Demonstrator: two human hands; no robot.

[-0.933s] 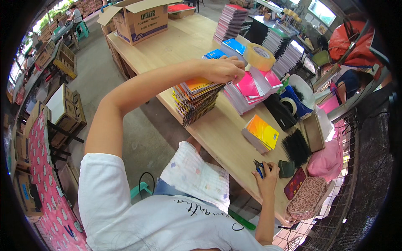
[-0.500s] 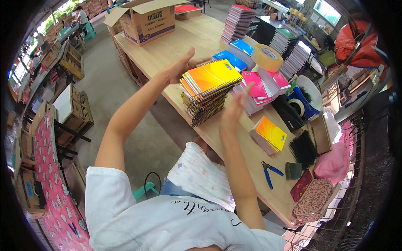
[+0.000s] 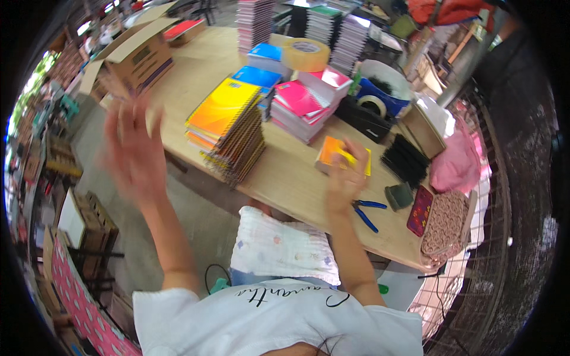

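My left hand [image 3: 135, 151], smeared by motion, is raised off the table's left edge with its fingers spread and nothing in them. To its right stands a tall stack of orange-and-yellow spiral notebooks [image 3: 224, 113], untouched, its spirals facing right. My right hand [image 3: 344, 181] is over a smaller block of orange-and-yellow notebooks [image 3: 328, 153], hiding part of it. The fingers there look parted and somewhat bent; whether they touch the covers I cannot tell. Blue-handled cutting pliers [image 3: 367, 218] lie just right of that wrist.
Pink notebooks [image 3: 303, 107], blue notebooks [image 3: 256, 77] and a tape roll [image 3: 305, 53] sit behind. Rightward are black spiral coils [image 3: 405, 158], a green block [image 3: 399, 196], a red case [image 3: 420, 210] and a patterned pouch [image 3: 445, 225]. An open carton [image 3: 139, 56] stands far left.
My hands have left the tall notebook stack and moved apart: the left out to the left, the right over to the small notebook block. The view has turned rightward.
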